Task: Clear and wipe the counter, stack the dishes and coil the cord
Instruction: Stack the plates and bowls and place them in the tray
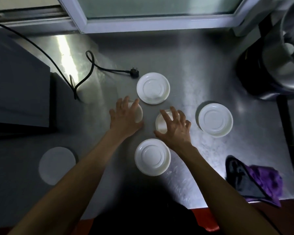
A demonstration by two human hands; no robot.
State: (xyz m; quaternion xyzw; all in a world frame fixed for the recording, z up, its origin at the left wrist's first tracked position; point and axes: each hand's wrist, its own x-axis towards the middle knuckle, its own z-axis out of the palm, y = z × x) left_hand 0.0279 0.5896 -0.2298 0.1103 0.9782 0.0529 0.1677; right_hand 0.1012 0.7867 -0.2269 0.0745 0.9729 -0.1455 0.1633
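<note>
Several white dishes lie on the steel counter [185,68]: one at the back [153,88], one on the right [215,119], one near me [152,156]. My left hand [124,118] rests spread over a small white dish [139,114], fingers fairly straight. My right hand [174,128] curls its fingers and thumb round the rim of another small white dish [160,125]. A black cord [92,65] loops across the counter's back left and ends in a plug [134,74] lying just behind the back dish.
A grey box-shaped appliance [15,82] fills the left side. A steel pot on a dark base [270,70] stands at the back right. A purple and grey cloth [260,180] lies at the front right edge. A flat round white disc [57,165] sits front left.
</note>
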